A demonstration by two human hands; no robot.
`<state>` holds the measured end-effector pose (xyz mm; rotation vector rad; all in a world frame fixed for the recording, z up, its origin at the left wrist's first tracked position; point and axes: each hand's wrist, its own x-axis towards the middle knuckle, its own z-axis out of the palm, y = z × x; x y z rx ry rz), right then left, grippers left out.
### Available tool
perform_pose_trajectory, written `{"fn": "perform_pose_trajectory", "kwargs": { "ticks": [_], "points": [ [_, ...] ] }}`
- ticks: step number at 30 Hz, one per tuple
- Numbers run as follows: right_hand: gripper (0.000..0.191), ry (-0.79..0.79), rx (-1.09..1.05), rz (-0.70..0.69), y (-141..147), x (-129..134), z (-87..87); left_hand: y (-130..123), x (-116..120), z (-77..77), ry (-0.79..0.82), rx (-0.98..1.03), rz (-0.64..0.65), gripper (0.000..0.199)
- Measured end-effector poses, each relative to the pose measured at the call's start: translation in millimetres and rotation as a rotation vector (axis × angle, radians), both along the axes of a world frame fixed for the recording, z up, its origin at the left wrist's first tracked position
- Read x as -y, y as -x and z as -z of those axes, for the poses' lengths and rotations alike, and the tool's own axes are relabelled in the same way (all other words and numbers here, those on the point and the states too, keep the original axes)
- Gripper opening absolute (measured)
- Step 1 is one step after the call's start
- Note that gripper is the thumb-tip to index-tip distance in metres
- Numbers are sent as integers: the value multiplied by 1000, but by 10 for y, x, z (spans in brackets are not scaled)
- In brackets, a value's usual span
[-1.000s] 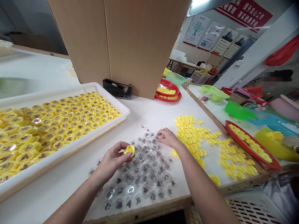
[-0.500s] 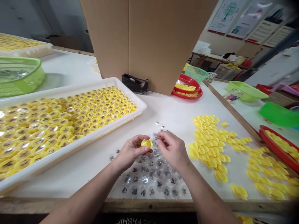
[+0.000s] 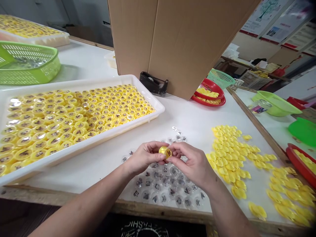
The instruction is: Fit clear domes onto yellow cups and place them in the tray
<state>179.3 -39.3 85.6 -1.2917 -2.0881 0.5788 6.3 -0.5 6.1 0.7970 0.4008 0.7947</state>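
Note:
Between both hands, above the table's front part, is a small round yellow plastic piece (image 3: 163, 151) with a dark print on its face. My left hand (image 3: 145, 155) pinches it from the left between thumb and fingers. From the right, my right hand (image 3: 194, 163) closes its thumb and fingertips on the printed side. Beneath the hands, clear round discs (image 3: 163, 198) with dark pictures lie spread over the white table. A heap of loose yellow pieces (image 3: 229, 148) lies right of my right hand. Whether the print is on a separate disc, I cannot tell.
A white tray (image 3: 160, 108) full of printed yellow pieces stands at left. Behind it are a black tape dispenser (image 3: 153, 84) and a tall cardboard sheet (image 3: 182, 39). A green basket (image 3: 48, 70) is far left; red plates (image 3: 221, 102) hold yellow pieces at the back right.
My right hand has come in from the discs and now touches the yellow piece. A dark print now shows on the piece's face. The camera view has shifted and tilted.

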Motion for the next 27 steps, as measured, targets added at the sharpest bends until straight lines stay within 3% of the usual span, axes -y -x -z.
{"fn": "perform_pose_trajectory", "kwargs": {
  "ticks": [3,6,14,21,27],
  "points": [
    [32,-20,27,-31,-33,13,-11,23,4,-9,-13,9,92,39],
    [28,-10,-3,-32,-60,38,-4,24,10,-6,9,3,130,44],
    [22,75,-36,5,-82,72,23,-34,20,12,42,-17,118,42],
    [31,66,-1,22,-60,90,6,-40,28,-2,71,-15,132,36],
    [19,65,-42,118,-15,85,65,-48,30,3,96,-12,106,34]
  ]
}}
